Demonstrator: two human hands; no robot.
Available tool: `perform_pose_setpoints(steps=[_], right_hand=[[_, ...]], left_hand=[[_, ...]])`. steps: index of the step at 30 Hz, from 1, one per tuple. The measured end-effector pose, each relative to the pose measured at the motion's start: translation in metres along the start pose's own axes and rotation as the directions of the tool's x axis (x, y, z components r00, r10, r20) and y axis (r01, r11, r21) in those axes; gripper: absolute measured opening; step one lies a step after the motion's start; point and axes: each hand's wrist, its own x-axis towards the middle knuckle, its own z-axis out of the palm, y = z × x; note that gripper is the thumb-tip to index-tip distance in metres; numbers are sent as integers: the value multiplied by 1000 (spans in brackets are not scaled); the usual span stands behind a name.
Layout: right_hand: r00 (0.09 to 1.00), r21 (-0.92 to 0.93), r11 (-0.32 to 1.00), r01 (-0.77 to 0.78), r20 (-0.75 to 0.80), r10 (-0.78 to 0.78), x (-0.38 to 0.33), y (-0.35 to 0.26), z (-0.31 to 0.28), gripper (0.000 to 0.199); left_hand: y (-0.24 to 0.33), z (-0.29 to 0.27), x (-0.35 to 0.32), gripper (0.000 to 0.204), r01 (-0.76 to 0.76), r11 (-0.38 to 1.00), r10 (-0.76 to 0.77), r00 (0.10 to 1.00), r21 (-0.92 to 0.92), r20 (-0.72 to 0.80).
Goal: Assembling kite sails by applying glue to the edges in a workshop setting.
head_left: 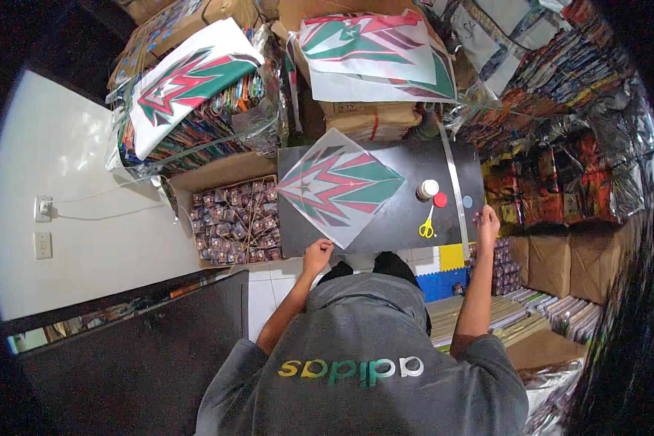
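A diamond-shaped paper kite (349,182) with a red, green and black pattern lies flat on the black tabletop (407,156). My left hand (318,256) is at the kite's near corner, fingers closed on its edge. Beyond the table's right edge zone, my right hand (488,219) is raised with its fingers pinched together; whatever they hold is too small to make out. Between the hands lie yellow-handled scissors (426,228), a small jar (426,190) with a pale top and a round red lid (440,199). A bluish disc (468,201) sits close to my right hand.
A metal strip (454,185) runs along the table's right side. At left stands a carton of small wrapped spools (232,225). Patterned kite sheets (370,54) top the far boxes, with another folded sheet (189,83) at far left. Brown-wrapped packs (552,261) line the right.
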Motion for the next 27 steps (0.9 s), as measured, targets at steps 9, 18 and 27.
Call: perform_pose_setpoints(steps=[9,18,27], right_hand=[[952,-295,928,228,268,-149,-38,9,-11,10],[932,-201,955,219,333,-144,32,5,4,27],[845,-175,838,517,256,-469,80,9,42,23]], left_hand=[[13,1,3,22,63,989,-84,983,130,162],[19,29,6,19,53,999,-52,995,-8,83],[40,21,-4,12,-90,992,111,963,93,-246]])
